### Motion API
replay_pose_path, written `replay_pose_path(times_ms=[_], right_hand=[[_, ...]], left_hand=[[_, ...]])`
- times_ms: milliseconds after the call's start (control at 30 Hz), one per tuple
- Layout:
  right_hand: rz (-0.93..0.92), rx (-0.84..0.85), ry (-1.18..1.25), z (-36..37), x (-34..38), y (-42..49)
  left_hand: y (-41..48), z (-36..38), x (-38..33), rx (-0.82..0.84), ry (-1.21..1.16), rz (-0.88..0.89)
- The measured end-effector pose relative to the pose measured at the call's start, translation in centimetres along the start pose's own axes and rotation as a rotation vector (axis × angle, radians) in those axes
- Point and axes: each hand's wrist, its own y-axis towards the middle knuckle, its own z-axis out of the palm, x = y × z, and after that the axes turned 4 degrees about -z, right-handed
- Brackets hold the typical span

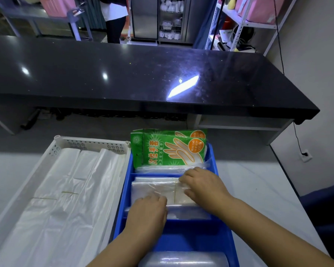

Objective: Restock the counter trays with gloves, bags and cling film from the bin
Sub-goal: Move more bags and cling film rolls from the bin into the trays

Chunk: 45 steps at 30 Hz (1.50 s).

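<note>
Left hand and right hand lay flat, fingers together, pressing stack of clear plastic bags into middle compartment of blue plastic tray, evidently seating it level.

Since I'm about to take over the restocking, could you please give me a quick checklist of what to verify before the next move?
1. Glove packs seated in the blue tray's far compartment: ok, though leaning over the back rim.
2. Clear bag stack lying flat in the middle compartment: ok.
3. Left hand and right hand both pressing on that stack: ok.
4. Cling film roll in the near compartment: ok, partly cropped.
5. White tray filled with white bags: ok.
6. Bin emptied: cannot tell.
</note>
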Motion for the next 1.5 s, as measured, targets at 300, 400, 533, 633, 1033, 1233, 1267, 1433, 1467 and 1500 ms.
replay_pose_path(times_ms=[300, 400, 533, 633, 1033, 1233, 1267, 1433, 1467, 1500], right_hand=[[-0.068, -0.057, 0.036, 2.0, -0.3, -1.4], [-0.057, -0.096, 0.036, 1.5, -0.5, -1.7], [-0.082, -0.088, 0.098, 0.7, -0.2, -2.7], [-0.072, 0.047, 0.053, 0.6, -0.1, -2.9], [-0.079, 0.071, -0.107, 0.8, -1.0, -2.2], [-0.323, -0.045, -0.048, 0.9, 2.2, 0.2], [-0.366, -0.035, -0.039, 1.0, 3.2, 0.5], [-0.571, -0.042, -0.028, 1.4, 10.0, 0.8], [-0.607, -0.044, -0.023, 1.5, 11.6, 0.7], [-0.642, -0.045, -0.017, 1.6, 13.3, 0.4]], left_hand=[[2.2, -0.7, 1.0, -0.121, 0.185, 0.181], [2.3, -1.0, 1.3, -0.142, 0.187, 0.177], [2.2, -1.8, 2.0, -0.11, 0.124, 0.182], [1.9, -1.4, 2.2, -0.027, 0.166, 0.181], [0.4, -2.2, 2.4, -0.016, 0.282, -0.111], [-5.9, -2.9, 2.5, -0.344, 0.096, -0.432], [-7.3, -3.0, 2.7, -0.383, 0.093, -0.467], [-15.1, -3.3, 4.8, -0.501, 0.123, -0.665], [-16.9, -3.3, 5.2, -0.517, 0.119, -0.698], [-18.7, -3.2, 5.7, -0.529, 0.112, -0.722]])
